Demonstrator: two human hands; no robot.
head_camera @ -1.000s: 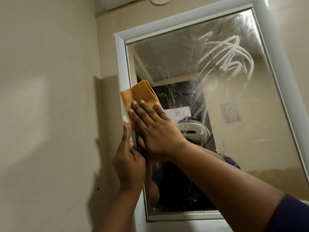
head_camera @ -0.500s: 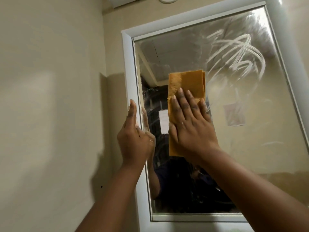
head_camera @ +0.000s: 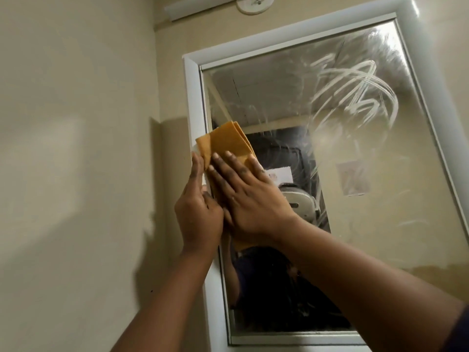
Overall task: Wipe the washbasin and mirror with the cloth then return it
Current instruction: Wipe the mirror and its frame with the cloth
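Right hand (head_camera: 250,199) flat, fingers spread, pressing folded orange cloth (head_camera: 225,143) against mirror (head_camera: 380,161) glass at its left edge, mid-height. Cloth top corner sticks out above fingertips, overlapping white mirror frame (head_camera: 194,97). Left hand (head_camera: 196,212) open, fingers straight, edge-on against frame's left side, touching right hand and cloth. White smear streaks (head_camera: 355,95) on mirror upper right. Beige wall (head_camera: 76,148) left of frame.
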